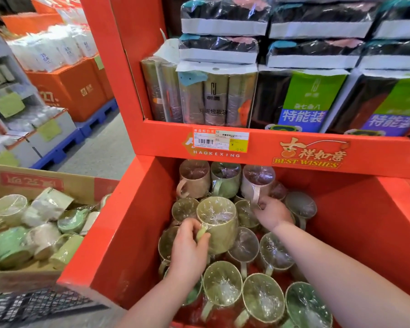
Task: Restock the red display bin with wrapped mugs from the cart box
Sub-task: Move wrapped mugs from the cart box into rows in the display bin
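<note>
The red display bin [128, 233] holds several wrapped mugs lying in rows. My left hand [189, 249] grips the handle of an olive-green wrapped mug [219, 223], held above the others near the bin's middle. Further back, my right hand [273, 213] pinches the handle of a pale pink wrapped mug [258, 181] in the back row, beside a tan mug [194, 177] and a green mug [225, 178]. At the left, the cardboard cart box [81, 185] contains several more wrapped mugs in green and cream.
A red shelf [294, 147] with a price tag overhangs the back of the bin and carries packs of bags. The cart's black mesh [33, 304] lies below the box. Orange cartons on blue pallets stand across the aisle at the left.
</note>
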